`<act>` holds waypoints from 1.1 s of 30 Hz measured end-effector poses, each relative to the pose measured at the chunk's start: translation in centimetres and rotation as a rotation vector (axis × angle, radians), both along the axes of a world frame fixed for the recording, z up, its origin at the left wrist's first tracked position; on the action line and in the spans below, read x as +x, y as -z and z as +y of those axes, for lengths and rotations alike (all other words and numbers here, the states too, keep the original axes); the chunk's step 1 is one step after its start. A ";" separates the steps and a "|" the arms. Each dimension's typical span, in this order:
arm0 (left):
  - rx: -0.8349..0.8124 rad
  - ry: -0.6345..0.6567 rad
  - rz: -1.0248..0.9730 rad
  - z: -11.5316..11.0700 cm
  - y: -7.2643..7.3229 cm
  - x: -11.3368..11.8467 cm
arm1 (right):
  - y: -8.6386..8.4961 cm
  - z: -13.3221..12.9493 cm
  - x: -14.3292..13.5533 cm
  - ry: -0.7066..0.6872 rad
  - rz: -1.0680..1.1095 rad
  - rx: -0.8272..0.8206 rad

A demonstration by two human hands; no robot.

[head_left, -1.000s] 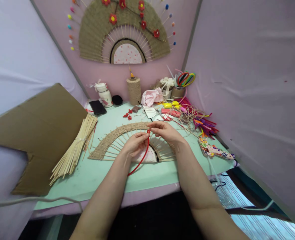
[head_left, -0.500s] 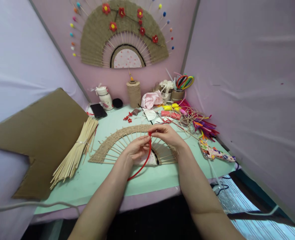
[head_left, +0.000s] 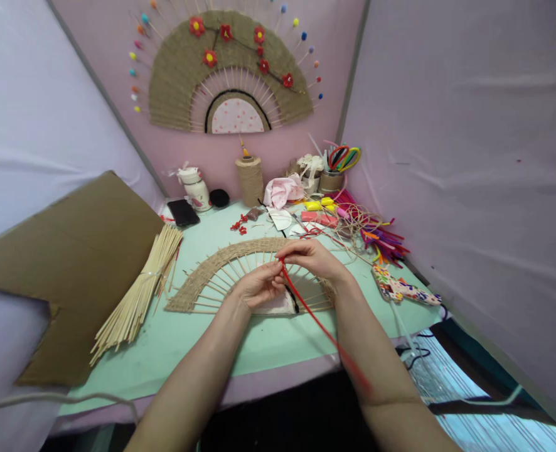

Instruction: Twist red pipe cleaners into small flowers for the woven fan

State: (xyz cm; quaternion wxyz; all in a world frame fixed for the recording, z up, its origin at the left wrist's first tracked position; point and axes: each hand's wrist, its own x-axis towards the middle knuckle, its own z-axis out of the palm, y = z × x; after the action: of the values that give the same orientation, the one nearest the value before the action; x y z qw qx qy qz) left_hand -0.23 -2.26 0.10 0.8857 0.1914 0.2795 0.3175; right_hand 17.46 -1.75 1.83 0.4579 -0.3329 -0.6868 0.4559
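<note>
Over the middle of the table, my left hand pinches one end of a red pipe cleaner. My right hand pinches the same end from above, its fingertips touching those of the left. The pipe cleaner's long free part slants down to the right across my right forearm, blurred at its tip. Beneath both hands lies a half-round fan of sticks woven with twine, partly covered by them. Small red twisted flower pieces rest behind the fan.
Left are a bundle of thin sticks and a cardboard sheet. Behind stand a twine spool and a white bottle. To the right are coloured pipe cleaners and a patterned glue gun. A finished fan hangs on the wall.
The pipe cleaner's free part has swung from the lower left to the lower right. Both hands stay close together at its end. The view has shifted slightly.
</note>
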 end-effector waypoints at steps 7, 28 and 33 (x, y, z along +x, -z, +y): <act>-0.040 0.091 -0.105 -0.4 -0.3 -0.4 | -0.3 -0.3 -0.4 0.005 -0.024 0.052; 0.671 -0.194 0.608 0.2 0.6 -0.4 | 0.1 0.0 -0.2 0.075 -0.279 0.119; 0.827 -0.174 0.858 0.1 0.3 -0.5 | 0.0 -0.3 -0.1 0.079 -0.428 0.148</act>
State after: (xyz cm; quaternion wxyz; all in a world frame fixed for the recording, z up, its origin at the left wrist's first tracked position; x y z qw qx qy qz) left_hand -0.78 -2.14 -0.23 0.5167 0.6073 0.4801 0.3657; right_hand 17.34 -2.00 1.84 0.3423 -0.4140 -0.7864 0.3049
